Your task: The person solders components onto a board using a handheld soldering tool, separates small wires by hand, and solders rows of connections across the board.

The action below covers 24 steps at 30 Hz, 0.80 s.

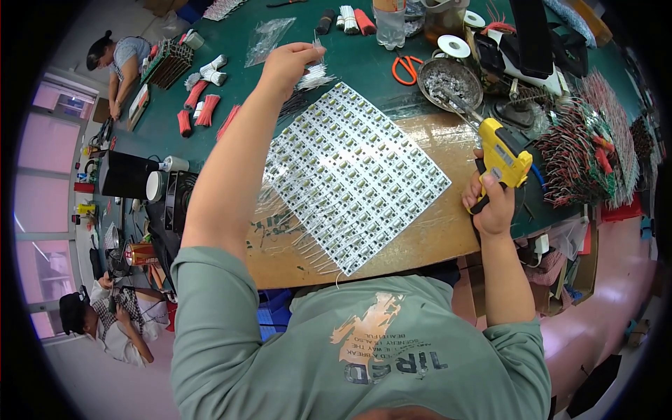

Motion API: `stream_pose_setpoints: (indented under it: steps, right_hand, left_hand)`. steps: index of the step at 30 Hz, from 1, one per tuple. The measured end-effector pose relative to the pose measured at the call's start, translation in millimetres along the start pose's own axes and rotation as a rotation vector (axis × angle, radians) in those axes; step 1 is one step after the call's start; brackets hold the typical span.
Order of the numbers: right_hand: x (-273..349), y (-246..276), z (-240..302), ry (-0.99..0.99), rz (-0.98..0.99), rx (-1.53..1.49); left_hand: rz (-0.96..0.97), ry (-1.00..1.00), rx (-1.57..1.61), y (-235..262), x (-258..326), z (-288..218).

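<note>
My left hand (288, 68) reaches over the far side of the bench, thumb and fingers pinched on what looks like a thin white wire. Just beneath it lies a loose bundle of white wires (315, 78). In my right hand (491, 199) is a yellow soldering gun (505, 155), its tip pointing up and left toward a round metal dish (451, 82) of grey scraps. Between my arms a white panel of circuit boards (360, 178) lies turned cornerwise. Thin pale wires stick out along its lower-left edge.
A brown board (437, 245) lies under the panel on the green bench. Orange-handled scissors (406, 70) and a plastic bottle (390, 24) are at the back. Boards with red wires (577, 157) pile up at right. Red wire bundles (208, 110) lie left. Two people work at left.
</note>
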State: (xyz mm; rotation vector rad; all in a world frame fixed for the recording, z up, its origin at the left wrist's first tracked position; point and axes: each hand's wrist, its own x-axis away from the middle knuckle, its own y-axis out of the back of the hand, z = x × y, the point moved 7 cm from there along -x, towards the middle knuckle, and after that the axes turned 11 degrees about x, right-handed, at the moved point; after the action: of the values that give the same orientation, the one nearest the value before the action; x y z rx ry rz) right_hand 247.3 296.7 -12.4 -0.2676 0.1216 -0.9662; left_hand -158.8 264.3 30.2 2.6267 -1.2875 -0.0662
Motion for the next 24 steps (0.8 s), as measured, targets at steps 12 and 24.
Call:
stream_pose_setpoints:
  steps: [12, 24]
  right_hand:
    - [5.8, -83.9, 16.6, -0.016, 0.027, 0.373]
    - [0.6, -156.7, 5.8, -0.025, 0.071, 0.273]
  left_hand:
    - [0.031, -0.015, 0.642, -57.8, 156.2, -16.2]
    - [0.055, -0.009, 0.829, -48.0, 199.5, -6.6]
